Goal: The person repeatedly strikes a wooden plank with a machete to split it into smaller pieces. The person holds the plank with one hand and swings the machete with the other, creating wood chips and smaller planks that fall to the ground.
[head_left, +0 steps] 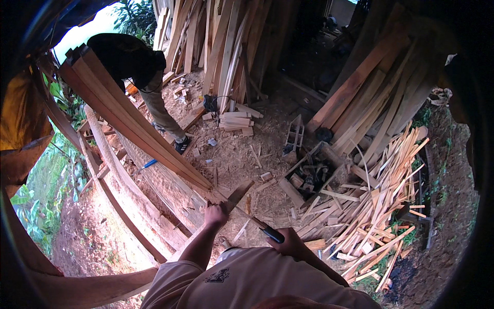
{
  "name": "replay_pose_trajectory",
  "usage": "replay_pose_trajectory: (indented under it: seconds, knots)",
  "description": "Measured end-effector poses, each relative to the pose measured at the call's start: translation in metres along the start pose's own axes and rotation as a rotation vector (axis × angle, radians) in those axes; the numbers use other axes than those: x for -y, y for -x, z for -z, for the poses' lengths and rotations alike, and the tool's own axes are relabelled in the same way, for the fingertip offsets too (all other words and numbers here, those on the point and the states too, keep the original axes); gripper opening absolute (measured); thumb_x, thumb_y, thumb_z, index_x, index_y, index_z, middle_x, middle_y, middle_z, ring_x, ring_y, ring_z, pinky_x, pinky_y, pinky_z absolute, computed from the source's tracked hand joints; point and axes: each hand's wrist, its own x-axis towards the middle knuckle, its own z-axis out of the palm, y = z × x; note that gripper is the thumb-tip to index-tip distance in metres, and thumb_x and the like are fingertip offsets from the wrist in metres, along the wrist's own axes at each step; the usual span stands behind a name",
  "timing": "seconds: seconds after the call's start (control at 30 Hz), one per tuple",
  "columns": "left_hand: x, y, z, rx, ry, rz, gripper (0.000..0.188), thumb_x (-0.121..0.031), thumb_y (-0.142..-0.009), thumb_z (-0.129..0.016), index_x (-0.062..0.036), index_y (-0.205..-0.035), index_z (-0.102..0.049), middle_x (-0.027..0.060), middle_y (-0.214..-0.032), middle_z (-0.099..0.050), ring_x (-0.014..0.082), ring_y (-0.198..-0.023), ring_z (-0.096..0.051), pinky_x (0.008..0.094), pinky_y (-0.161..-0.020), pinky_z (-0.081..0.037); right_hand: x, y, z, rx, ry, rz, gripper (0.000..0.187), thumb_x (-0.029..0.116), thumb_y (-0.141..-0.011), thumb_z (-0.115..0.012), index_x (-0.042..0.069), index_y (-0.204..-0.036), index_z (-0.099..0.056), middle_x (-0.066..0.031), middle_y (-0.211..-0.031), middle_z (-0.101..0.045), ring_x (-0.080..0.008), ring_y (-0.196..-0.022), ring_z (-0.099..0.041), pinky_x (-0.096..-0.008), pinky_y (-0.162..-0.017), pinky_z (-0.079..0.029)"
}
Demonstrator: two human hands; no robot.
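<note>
My left hand [217, 212] is closed round a short brown wood piece [241, 192], which points up and to the right from my fist. In my right hand [292, 243], close to my body, is the black handle of a long thin tool [263, 227]. The tool's narrow shaft reaches up and left, crossing near the wood piece by my left hand; whether they touch I cannot tell, nor the tool's exact kind. Beside my left hand lie the near ends of long planks [170, 165] on a workbench [146, 177] strewn with sawdust.
A person [135, 64] bends behind the planks at the far left. A blue-handled tool [150, 163] lies on the bench. Boards [226, 46] lean at the back, more boards [365, 98] at right. A wooden box [315, 172] and an offcut pile [381, 216] sit on the ground.
</note>
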Motion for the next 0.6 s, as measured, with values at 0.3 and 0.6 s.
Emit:
replay_pose_trajectory:
  seconds: [0.3, 0.6]
  knots:
    - [-0.001, 0.001, 0.010, 0.040, 0.026, 0.006, 0.025, -0.024, -0.086, -0.060, -0.0057, -0.102, -0.069, 0.0235, -0.088, -0.073, 0.0381, -0.091, -0.071, 0.0474, -0.107, -0.041, 0.004, 0.000, 0.003, 0.009, -0.021, -0.038, 0.034, 0.028, -0.088, -0.078, -0.005, -0.089, -0.070, -0.0183, -0.072, -0.067, -0.0222, -0.066, -0.065, -0.0405, -0.065, -0.051]
    - [0.002, -0.003, 0.004, 0.003, 0.118, 0.061, 0.055, -0.042, -0.109, -0.034, -0.0030, -0.102, -0.072, 0.0259, -0.085, -0.071, 0.0388, -0.092, -0.069, 0.0491, -0.114, -0.036, 0.001, -0.005, -0.001, 0.091, 0.023, -0.038, 0.041, 0.035, -0.088, -0.077, -0.004, -0.085, -0.068, -0.0190, -0.072, -0.066, -0.0245, -0.065, -0.064, -0.0420, -0.065, -0.050]
